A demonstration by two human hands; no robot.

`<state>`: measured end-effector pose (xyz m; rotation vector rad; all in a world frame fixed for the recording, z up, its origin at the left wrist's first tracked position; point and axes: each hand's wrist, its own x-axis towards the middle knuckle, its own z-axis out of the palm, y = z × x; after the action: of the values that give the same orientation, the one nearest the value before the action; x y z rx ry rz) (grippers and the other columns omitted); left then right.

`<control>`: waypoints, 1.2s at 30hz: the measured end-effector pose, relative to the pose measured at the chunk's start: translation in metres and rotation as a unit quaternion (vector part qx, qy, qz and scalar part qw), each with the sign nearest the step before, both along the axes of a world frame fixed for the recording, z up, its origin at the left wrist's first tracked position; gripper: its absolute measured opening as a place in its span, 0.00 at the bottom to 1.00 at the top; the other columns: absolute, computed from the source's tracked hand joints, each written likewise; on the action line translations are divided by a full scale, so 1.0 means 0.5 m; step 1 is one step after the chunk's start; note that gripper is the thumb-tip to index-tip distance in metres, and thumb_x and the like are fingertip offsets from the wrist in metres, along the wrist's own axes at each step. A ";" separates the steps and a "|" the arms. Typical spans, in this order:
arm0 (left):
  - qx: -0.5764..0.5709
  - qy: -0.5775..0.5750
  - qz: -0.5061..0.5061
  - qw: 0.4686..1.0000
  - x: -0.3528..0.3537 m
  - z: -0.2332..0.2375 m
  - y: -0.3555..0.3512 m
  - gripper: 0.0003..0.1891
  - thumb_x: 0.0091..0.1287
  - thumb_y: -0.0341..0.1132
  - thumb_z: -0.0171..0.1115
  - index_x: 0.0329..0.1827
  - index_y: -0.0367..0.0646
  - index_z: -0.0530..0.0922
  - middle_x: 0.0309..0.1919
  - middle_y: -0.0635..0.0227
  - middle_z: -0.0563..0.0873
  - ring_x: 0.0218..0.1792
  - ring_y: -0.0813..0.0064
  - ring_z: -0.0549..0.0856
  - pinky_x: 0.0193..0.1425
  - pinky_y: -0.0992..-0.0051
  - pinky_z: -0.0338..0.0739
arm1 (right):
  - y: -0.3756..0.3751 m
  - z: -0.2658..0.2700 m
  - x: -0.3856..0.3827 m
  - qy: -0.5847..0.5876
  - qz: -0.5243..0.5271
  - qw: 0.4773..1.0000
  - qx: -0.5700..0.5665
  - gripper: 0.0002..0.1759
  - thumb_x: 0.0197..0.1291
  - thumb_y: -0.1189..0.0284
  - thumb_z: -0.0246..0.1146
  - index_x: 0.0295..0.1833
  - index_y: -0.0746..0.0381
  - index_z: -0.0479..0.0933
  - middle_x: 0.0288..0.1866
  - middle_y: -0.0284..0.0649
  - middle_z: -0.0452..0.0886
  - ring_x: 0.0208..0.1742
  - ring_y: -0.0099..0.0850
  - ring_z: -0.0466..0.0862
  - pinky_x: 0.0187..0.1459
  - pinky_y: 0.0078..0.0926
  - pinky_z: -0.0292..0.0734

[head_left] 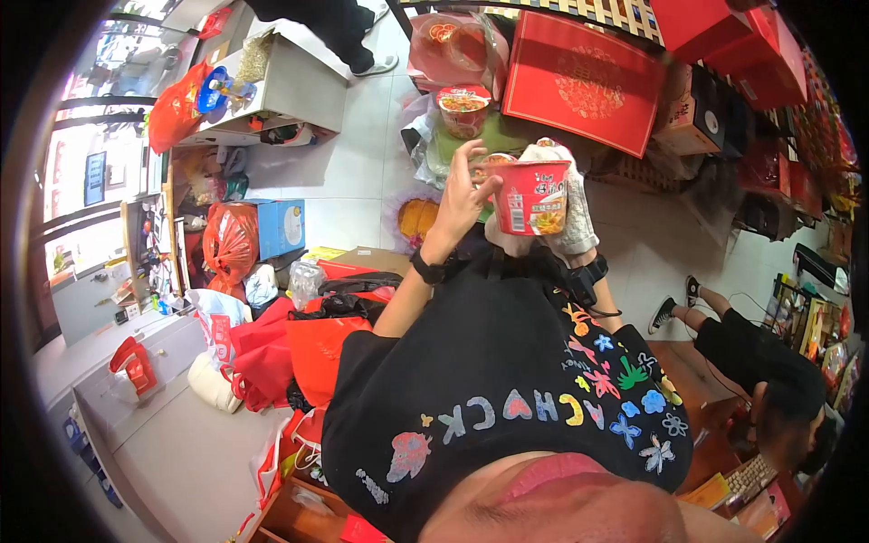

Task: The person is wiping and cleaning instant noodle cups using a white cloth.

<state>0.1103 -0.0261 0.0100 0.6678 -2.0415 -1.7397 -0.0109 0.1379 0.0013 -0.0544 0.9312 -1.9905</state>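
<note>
A red instant noodle cup (532, 197) is held up in front of my chest, with its barcode and noodle picture facing me. Behind and along its right side is my right hand (572, 213), covered in white textured fabric and closed on the cup. My bare left hand (463, 201) is raised at the cup's left side, fingers apart, thumb near the rim. Another red instant noodle cup (464, 110) stands beyond my left hand, beside a large red gift box (584, 77).
Red bags (326, 357) and a blue box (281, 226) crowd the left. A white cabinet (303, 86) stands at the upper left. Another person (765, 362) bends down at the right, and a person's dark-clothed leg (330, 36) shows at the top. Stacked red boxes (733, 45) fill the upper right.
</note>
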 end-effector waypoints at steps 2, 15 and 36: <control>0.090 -0.040 0.017 0.995 -0.007 0.033 0.010 0.43 0.66 0.67 0.53 0.72 0.42 0.58 0.67 0.49 0.68 0.64 0.58 0.74 0.58 0.65 0.75 | -0.001 -0.032 -0.012 0.024 0.004 1.000 0.002 0.31 0.73 0.52 0.52 0.71 0.60 0.61 0.64 0.39 0.73 0.61 0.27 0.75 0.62 0.31 0.72; 0.445 0.067 -0.020 0.893 -0.050 0.073 0.078 0.44 0.66 0.64 0.51 0.76 0.41 0.56 0.71 0.58 0.68 0.70 0.64 0.69 0.73 0.58 0.62 | 0.116 -0.086 -0.070 0.316 0.036 0.937 0.141 0.27 0.73 0.61 0.45 0.65 0.72 0.67 0.63 0.50 0.74 0.63 0.40 0.74 0.66 0.35 0.67; 0.588 -0.040 -0.026 0.808 -0.044 -0.035 0.165 0.29 0.71 0.54 0.55 0.66 0.42 0.69 0.57 0.61 0.81 0.58 0.68 0.81 0.64 0.65 0.76 | 0.179 0.119 -0.155 0.424 0.365 0.813 0.161 0.28 0.64 0.61 0.61 0.65 0.65 0.71 0.61 0.49 0.78 0.61 0.36 0.77 0.62 0.32 0.69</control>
<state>0.0882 0.0566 -0.0074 0.9888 -0.7583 -2.9558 -0.0883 0.2273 0.0609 -1.0232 1.4980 -1.0114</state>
